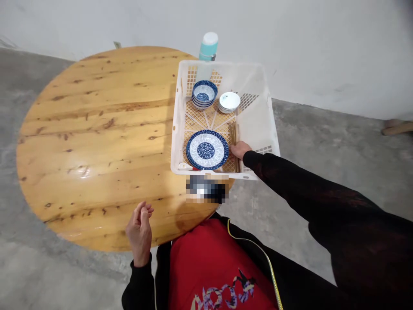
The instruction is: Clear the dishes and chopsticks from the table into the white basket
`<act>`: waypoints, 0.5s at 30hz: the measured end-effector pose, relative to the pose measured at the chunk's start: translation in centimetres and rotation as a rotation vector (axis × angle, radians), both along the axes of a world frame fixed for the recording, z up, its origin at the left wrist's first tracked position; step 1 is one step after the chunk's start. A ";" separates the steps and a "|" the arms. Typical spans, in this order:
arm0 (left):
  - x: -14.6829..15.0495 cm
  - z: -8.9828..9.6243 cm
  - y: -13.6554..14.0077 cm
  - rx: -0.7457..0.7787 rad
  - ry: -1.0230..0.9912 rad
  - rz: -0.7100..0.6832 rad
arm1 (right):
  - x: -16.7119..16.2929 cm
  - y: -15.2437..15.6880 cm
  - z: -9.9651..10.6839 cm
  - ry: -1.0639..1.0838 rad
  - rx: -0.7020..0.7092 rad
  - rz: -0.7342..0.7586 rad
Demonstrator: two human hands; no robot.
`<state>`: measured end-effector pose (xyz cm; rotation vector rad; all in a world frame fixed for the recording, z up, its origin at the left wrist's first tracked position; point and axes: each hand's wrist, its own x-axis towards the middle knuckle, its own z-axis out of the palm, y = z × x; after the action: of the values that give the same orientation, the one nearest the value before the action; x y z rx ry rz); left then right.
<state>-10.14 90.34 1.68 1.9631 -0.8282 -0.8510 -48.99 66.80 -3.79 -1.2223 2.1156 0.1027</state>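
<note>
My right hand [239,150] reaches into the white plastic basket [258,129] and touches the right edge of a stack of blue-and-white plates [207,150]; its fingers are partly hidden behind the stack. Further back in the basket sit a stack of blue-and-white bowls [204,93] and a stack of small white dishes [229,101]. My left hand [139,230] hovers over the near edge of the round wooden table [97,142], fingers loosely curled, holding nothing.
The basket stands on the table's right side, overhanging its edge. A teal bottle with a white cap [208,45] stands behind it. A blurred patch [206,189] lies at the basket's front. Grey concrete floor and a white wall surround the table.
</note>
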 end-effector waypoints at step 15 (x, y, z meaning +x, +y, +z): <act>-0.6 -0.8 -0.3 0.024 0.018 -0.064 | -0.2 0.4 0.1 0.280 0.066 0.248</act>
<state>-10.74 90.01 0.88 1.9560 -0.8780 -0.9188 -49.15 67.22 -3.74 -1.4982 2.1622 0.4749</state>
